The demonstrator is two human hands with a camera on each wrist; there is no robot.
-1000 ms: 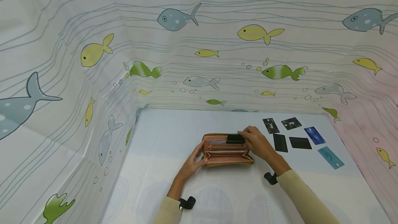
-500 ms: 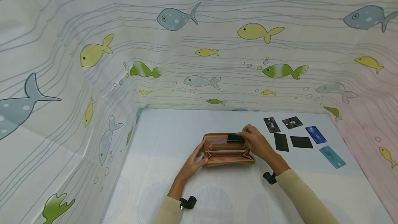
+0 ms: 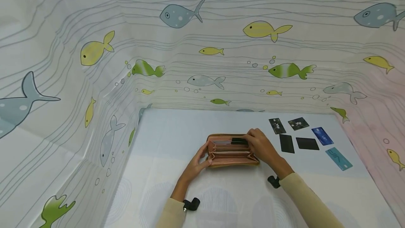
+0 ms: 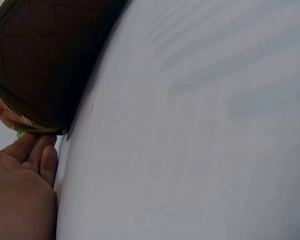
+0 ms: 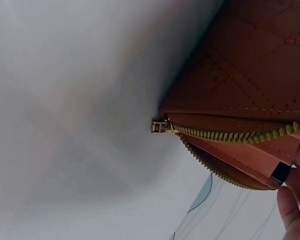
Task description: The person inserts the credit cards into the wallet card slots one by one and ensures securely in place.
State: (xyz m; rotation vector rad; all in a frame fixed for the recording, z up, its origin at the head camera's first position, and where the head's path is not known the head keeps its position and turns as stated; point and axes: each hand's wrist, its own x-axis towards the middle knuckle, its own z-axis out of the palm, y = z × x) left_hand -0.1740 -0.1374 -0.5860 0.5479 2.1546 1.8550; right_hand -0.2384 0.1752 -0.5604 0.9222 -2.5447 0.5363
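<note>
Tan leather, the open wallet (image 3: 232,149) lies at the middle of the table (image 3: 177,129). The left hand (image 3: 197,162) grasps its left end, and the right hand (image 3: 261,146) pinches a black card (image 3: 238,140) half sunk in the rear slot. Six cards (image 3: 306,143) lie to the right.

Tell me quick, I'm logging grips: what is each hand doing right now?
Left hand: grips the open wallet at its left end.
Right hand: pinches a black card in the wallet.
</note>
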